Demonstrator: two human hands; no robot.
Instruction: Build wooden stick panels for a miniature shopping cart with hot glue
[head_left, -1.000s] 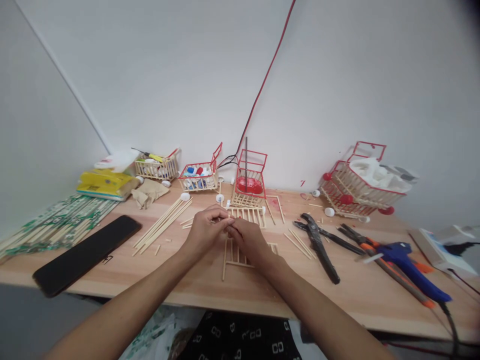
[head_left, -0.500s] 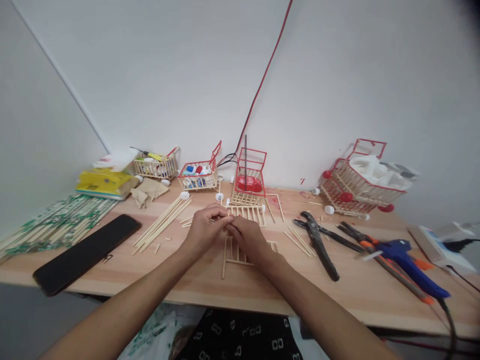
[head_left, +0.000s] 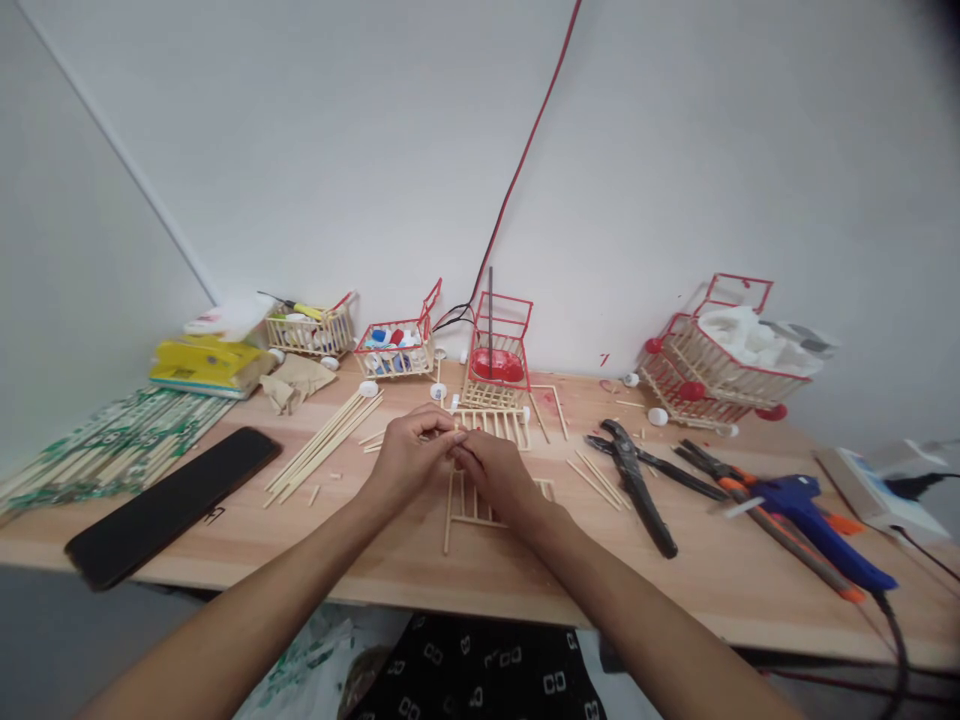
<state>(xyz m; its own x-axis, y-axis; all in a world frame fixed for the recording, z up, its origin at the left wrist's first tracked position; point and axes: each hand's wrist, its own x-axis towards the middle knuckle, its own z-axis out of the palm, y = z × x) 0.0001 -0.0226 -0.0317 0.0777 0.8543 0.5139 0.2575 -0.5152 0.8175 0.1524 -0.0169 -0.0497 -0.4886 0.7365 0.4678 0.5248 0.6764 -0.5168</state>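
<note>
My left hand and my right hand meet at the middle of the wooden table, fingertips pinched together over a flat lattice of thin wooden sticks. What the fingers pinch is too small to name. A second stick lattice lies just beyond the hands. A bundle of long loose sticks lies left of my left hand.
Black pliers, a blue glue gun and orange-handled pliers lie to the right. Small stick carts stand along the wall, a larger one at right. A black phone and packed sticks lie left.
Both hands stay pinched together over the lattice; the view has tilted slightly, shifting everything a little upward in the picture.
</note>
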